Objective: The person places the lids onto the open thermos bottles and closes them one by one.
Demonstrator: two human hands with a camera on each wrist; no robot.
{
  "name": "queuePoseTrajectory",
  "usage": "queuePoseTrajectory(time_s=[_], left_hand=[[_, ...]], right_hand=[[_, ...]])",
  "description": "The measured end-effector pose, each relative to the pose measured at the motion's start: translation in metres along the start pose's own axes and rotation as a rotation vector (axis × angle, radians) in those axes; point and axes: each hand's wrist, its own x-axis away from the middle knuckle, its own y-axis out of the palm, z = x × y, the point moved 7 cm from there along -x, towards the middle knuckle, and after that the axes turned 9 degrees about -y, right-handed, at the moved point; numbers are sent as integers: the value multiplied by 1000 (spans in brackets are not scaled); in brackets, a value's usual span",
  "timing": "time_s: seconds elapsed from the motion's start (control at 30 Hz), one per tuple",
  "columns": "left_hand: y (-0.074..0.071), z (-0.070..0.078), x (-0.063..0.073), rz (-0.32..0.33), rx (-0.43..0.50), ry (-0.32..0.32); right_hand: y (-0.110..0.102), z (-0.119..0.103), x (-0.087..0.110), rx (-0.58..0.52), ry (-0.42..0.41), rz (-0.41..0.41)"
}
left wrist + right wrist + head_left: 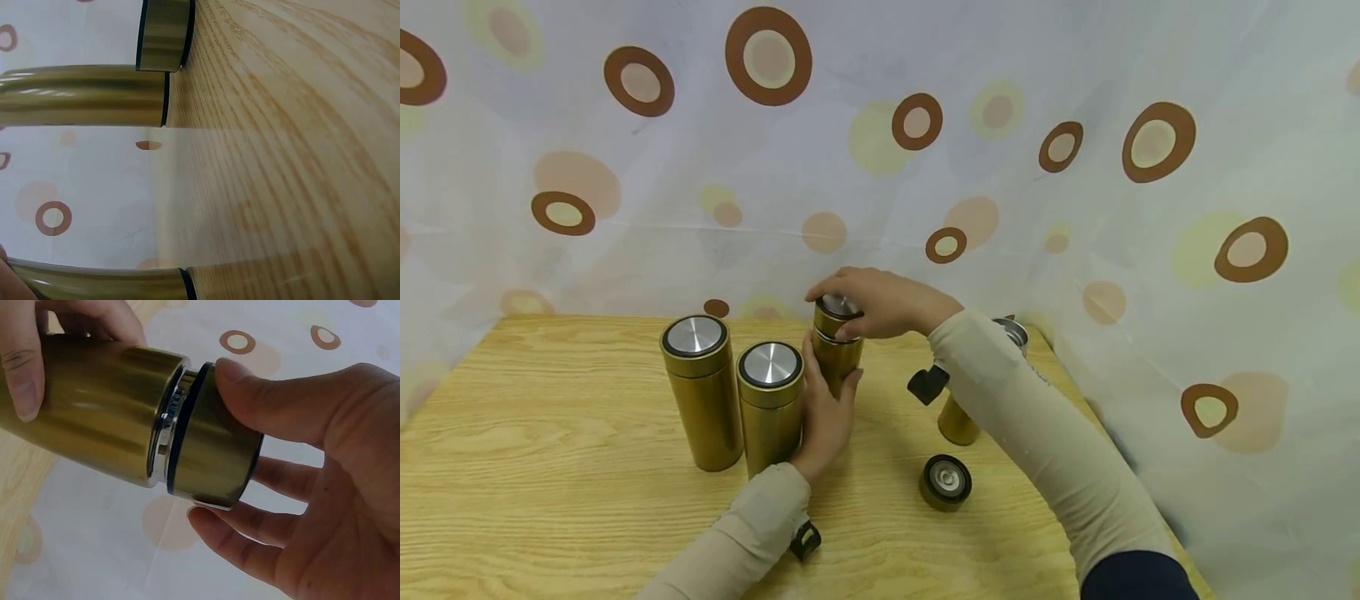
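Observation:
A gold thermos (837,364) is held around its body by my left hand (827,425). My right hand (891,304) grips its gold lid (215,437) between thumb and fingers. In the right wrist view, a band of shiny steel neck (167,434) shows between lid and body, the lid sitting slightly raised. Left of my left hand, and close to it, stands a second thermos (771,421) with its lid on. At the left wrist view's lower edge the held thermos (106,281) shows, with a bit of a finger beside it.
Another lidded thermos (703,408) stands at the far left of the group. To the right, partly hidden behind my right forearm, is a lidless thermos (958,423). A loose lid (946,482) lies upturned on the wooden table (550,467). Patterned cloth (700,158) hangs behind.

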Motion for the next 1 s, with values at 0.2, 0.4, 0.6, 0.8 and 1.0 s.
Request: queuePoseTrajectory(time_s=[0.2,0.4,0.6,0.8,1.0], left_hand=[[1,-2,0,-6,3,-12],[1,-2,-1,-13,2,-3],[1,0,0,-21,6,13],[1,1,-1,-16,2,17],[1,0,-1,-22,9,15]], right_hand=[[0,2,0,-2,9,17],[2,5,0,25,58,12],[2,5,-1,43,54,24],[-2,1,0,74,41,42],[1,3,-1,72,77,19]])
